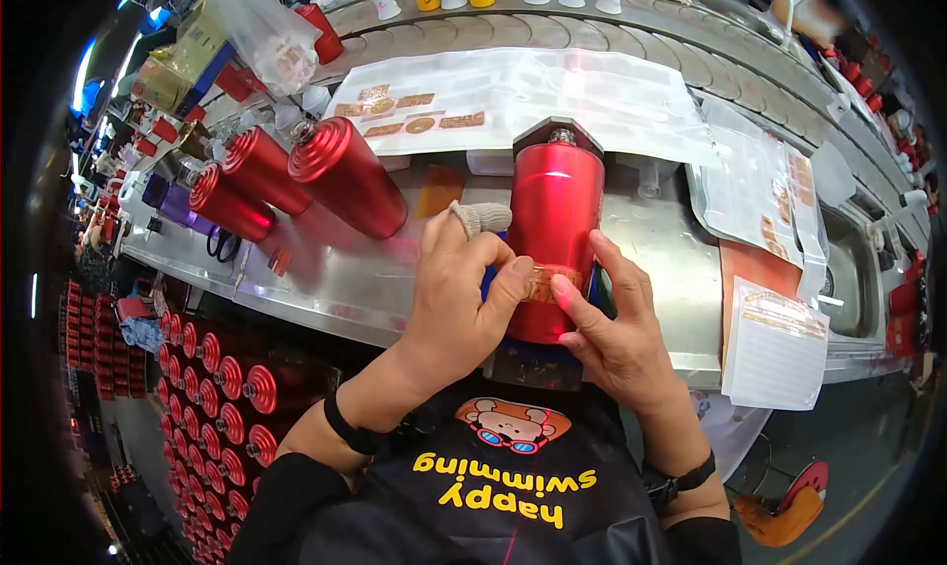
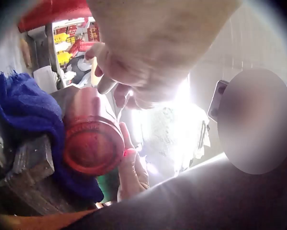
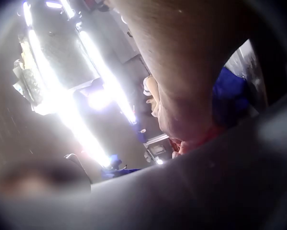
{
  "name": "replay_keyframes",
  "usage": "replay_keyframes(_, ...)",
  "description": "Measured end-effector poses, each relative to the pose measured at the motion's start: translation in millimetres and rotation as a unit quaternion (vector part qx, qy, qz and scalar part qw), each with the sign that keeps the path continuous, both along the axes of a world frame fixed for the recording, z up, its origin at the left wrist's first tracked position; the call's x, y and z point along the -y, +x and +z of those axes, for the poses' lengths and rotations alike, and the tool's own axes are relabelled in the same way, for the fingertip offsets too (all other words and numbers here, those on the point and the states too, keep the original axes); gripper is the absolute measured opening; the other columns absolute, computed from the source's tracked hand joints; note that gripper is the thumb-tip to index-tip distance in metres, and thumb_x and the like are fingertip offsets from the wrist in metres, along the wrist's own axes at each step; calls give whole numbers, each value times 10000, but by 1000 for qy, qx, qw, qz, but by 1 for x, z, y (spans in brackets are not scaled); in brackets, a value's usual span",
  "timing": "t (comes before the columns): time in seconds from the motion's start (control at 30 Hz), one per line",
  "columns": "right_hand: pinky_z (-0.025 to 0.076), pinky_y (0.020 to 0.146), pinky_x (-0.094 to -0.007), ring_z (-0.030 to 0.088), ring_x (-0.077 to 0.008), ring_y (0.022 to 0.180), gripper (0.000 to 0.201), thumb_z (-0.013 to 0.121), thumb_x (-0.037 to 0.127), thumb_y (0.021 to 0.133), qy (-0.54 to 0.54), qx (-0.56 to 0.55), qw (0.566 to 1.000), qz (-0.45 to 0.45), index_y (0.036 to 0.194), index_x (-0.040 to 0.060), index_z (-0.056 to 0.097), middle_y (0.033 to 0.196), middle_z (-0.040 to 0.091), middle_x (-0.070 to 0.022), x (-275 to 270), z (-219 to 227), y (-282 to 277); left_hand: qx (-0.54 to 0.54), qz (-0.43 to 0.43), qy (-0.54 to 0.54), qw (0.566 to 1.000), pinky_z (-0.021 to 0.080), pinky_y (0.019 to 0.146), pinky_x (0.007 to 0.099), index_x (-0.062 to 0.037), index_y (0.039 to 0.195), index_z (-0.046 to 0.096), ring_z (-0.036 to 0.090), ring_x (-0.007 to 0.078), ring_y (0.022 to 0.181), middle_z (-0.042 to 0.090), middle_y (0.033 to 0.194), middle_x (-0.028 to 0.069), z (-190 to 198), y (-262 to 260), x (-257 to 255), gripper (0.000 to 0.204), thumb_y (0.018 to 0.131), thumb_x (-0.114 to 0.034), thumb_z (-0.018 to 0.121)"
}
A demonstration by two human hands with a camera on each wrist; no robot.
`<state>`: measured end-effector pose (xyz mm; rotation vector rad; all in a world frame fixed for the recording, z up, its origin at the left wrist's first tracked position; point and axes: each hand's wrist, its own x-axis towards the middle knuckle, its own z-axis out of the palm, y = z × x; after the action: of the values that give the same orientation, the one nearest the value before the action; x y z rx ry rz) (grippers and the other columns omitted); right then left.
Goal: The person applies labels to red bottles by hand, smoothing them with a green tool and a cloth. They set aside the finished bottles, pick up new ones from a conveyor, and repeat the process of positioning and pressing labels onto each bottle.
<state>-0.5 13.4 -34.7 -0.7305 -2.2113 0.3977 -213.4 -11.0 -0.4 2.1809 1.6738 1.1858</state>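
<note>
Knit fabric [image 1: 482, 218] covers a finger of the left hand [image 1: 457, 294], whose thumb and forefinger pinch the left end of the label [image 1: 541, 282]. The right hand [image 1: 623, 338] presses its thumb at the label's right, forefinger apart along the red bottle [image 1: 556, 205]. The bottle lies between both hands, long axis pointing away from the wearer, neck farthest. The label's print is illegible; the apron [image 1: 505, 474] reads "happy swimming".
</note>
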Motion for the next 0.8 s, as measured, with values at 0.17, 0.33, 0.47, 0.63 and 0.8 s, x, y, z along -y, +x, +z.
replay_keyframes(0.17,427,1024,-465,483,-407,1224,469,752,203,807,-1,-8,1000,21,1264,160,652,1454,422,-231,-3,1,4,-20,-17,20,999,375,900,451,-30,792,585,475,377,973,523,924,179,0,-1,1,254,884,-246,680)
replay_keyframes(0.33,403,1043,-446,482,-401,1235,444,734,171,839,-46,-77,995,32,1270,108,648,1440,442,-227,-5,-4,8,-24,-9,-34,999,352,990,442,-26,838,588,467,372,1129,562,1209,211,0,-1,3,201,898,-205,655)
replay_keyframes(0.47,396,1040,-452,476,-398,1245,456,722,183,856,-67,-91,994,2,1292,81,636,1423,452,-239,-4,-10,5,-26,-3,-25,999,352,993,439,-24,845,586,461,368,1139,558,1219,211,0,0,0,187,902,-191,648)
replay_keyframes(0.63,405,1027,-461,484,-404,1228,455,718,200,856,-42,-69,997,-4,1288,82,637,1409,462,-238,-2,-12,7,-14,-8,-38,999,349,1000,436,-22,850,585,460,364,1148,556,1236,211,0,-2,-2,197,920,-200,635)
replay_keyframes(0.8,406,1022,-479,493,-416,1210,459,725,172,833,-19,-45,999,-2,1270,62,637,1393,469,-244,-1,-11,7,-10,-8,-32,999,352,981,446,-23,844,592,467,372,1119,556,1175,205,-7,-3,-4,232,937,-233,626)
